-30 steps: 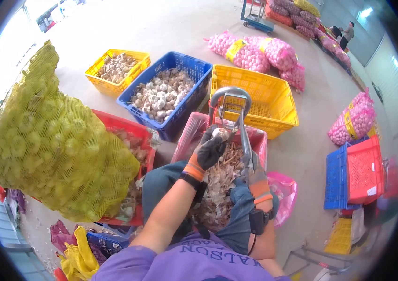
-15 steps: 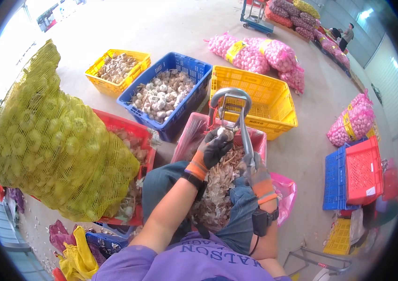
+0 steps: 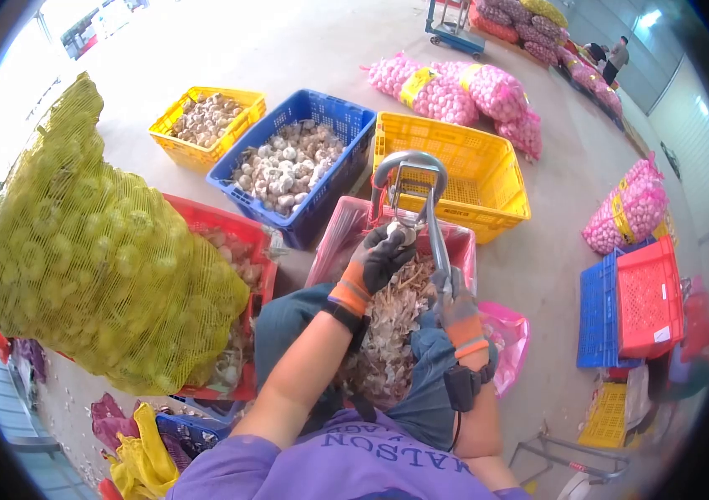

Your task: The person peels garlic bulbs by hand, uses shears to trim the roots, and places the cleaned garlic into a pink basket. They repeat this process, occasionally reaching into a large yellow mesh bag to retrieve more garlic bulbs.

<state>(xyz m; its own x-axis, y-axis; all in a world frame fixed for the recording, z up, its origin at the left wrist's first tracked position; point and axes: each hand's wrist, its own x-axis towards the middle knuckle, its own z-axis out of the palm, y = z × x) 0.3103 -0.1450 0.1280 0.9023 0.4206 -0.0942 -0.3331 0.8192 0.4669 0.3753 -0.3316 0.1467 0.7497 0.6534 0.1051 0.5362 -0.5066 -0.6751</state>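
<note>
My left hand, in a dark glove with an orange cuff, is closed around a garlic bulb. It holds the bulb at the foot of a metal stand tool with a curved grey tube on top. My right hand, gloved the same way, has its fingers wrapped round the long metal lever of that tool. Below both hands, dry garlic skins and stalks lie heaped between my knees. Behind them stands a pink-lined crate.
A bulging yellow-green net sack of garlic leans over a red crate on the left. Ahead are a blue crate of garlic, a smaller yellow crate and a large yellow crate. Pink net sacks lie beyond.
The lever and my right hand look almost unmoved. My left hand has shifted very slightly, still with the garlic bulb at the tool. The whole view has tilted a little.
</note>
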